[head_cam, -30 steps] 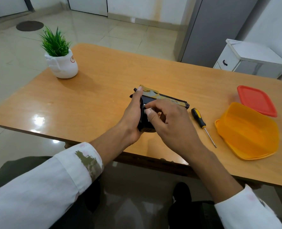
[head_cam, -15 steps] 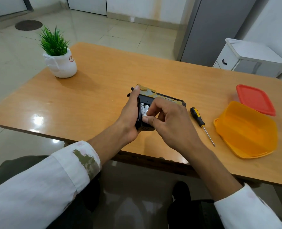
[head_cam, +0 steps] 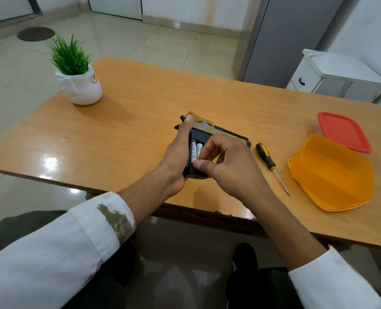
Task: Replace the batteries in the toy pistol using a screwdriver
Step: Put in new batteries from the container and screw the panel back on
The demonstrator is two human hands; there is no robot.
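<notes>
Potted plant [head_cam: 78, 85]: far left on the table [head_cam: 140, 121]; spiky green leaves in a white pot, well apart from both hands.
Screwdriver [head_cam: 266, 157]: black and yellow handle, thin shaft; flat on the table just right of the right hand, touched by neither hand.
Orange container [head_cam: 332, 175]: open, near the table's right front edge, right of the screwdriver.
Red lid [head_cam: 343, 131]: flat behind the container; touching it or only beside it, cannot tell.
White cabinet [head_cam: 336, 74]: on the floor beyond the far right corner.
In the way: right knuckles over the trigger area; left palm over the back of the grip.
Left hand [head_cam: 176, 157]: wrapped round the grip from the left, one fingertip up at the rear of the slide.
Toy pistol [head_cam: 207, 130]: mid-table, black with a yellowish patterned slide, muzzle pointing right, grip toward the person.
Batteries [head_cam: 196, 150]: two white cells side by side in the open grip compartment.
Right hand [head_cam: 229, 166]: fingers curled, thumb and forefinger pinching at the cells' lower end.
</notes>
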